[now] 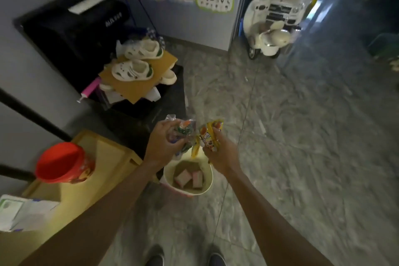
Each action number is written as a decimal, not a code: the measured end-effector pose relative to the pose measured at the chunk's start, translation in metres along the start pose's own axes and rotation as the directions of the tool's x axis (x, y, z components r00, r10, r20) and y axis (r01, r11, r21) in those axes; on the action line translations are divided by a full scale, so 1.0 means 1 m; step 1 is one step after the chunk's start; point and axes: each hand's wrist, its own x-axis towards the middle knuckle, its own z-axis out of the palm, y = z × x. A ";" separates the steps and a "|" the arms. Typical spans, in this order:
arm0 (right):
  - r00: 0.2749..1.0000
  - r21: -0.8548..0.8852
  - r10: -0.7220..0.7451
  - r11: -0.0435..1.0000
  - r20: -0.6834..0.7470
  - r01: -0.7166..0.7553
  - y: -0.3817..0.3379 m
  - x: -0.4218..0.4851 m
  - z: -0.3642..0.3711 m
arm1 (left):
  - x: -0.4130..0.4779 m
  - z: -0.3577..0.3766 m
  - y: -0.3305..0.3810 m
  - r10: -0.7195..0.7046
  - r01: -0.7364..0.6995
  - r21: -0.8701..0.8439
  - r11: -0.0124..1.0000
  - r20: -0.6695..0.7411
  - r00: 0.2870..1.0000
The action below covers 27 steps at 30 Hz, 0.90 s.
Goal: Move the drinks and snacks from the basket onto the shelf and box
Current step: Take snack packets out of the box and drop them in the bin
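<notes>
Head view: the left hand (pixel 165 143) grips a clear plastic snack packet with green and orange print (pixel 183 133); the right hand (pixel 218 153) grips a yellow printed snack packet (pixel 208 138). Both are held above the round cream basket (pixel 208 187) on the grey marbled floor (pixel 302 136), which holds two pink packets (pixel 190 178).

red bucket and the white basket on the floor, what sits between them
In the head view, only the corner of the yellow wooden box and the left forearm lie between red bucket and white basket.
</notes>
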 end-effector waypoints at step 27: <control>0.984 -0.231 0.163 0.963 0.074 -0.142 0.183 0.044 0.215 | 0.003 0.171 -0.264 -0.043 0.022 0.146 0.989 0.140 0.989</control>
